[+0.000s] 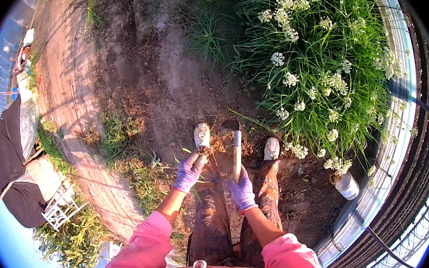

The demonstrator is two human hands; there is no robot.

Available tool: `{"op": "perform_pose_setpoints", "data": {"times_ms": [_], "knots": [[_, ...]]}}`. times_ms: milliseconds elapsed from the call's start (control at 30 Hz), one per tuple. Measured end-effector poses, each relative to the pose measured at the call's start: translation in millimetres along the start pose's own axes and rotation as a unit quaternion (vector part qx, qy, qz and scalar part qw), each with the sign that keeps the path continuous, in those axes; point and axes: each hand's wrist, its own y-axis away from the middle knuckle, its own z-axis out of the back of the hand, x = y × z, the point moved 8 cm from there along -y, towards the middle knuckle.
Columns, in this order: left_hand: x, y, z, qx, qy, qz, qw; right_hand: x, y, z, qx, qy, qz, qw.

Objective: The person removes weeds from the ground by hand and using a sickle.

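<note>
Both my hands wear light purple gloves. My left hand (189, 172) pinches the root end of a pulled weed (205, 150) with soil on it, above my left shoe; its thin green leaves hang by the wrist. My right hand (242, 188) is closed around the wooden handle of a hand hoe (237, 151). The hoe's dark blade (231, 124) lies at the soil between my shoes. Dry roots and plant scraps (219, 141) lie beside the blade.
Dense garlic chives (319, 74) with white flowers grow at the right, beside plastic sheeting (381, 179). A white bucket (347, 186) stands near them. Weeds (116, 137) grow at the left along a dirt path (72, 94). A dark cover (5, 161) and a white rack (63, 205) lie beyond.
</note>
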Motion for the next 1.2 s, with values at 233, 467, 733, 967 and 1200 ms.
{"op": "perform_pose_setpoints", "data": {"times_ms": [233,467,733,967,1200], "knots": [[83,-15,161,-0.069,-0.096,0.048,0.992,-6,-1,-33,-0.159,-0.147,-0.085,0.973],[260,139,288,0.235,-0.532,0.362,0.729,51,4,-78,-0.164,-0.306,-0.096,0.933],[342,129,300,0.031,-0.130,0.380,0.915,54,-3,-64,-0.190,-0.295,-0.103,0.931],[204,105,237,0.088,-0.070,0.374,0.921,44,-4,-85,-0.127,-0.294,-0.213,0.923],[160,100,236,0.034,-0.039,0.399,0.915,79,-25,-88,-0.067,-0.261,-0.152,0.951]]}}
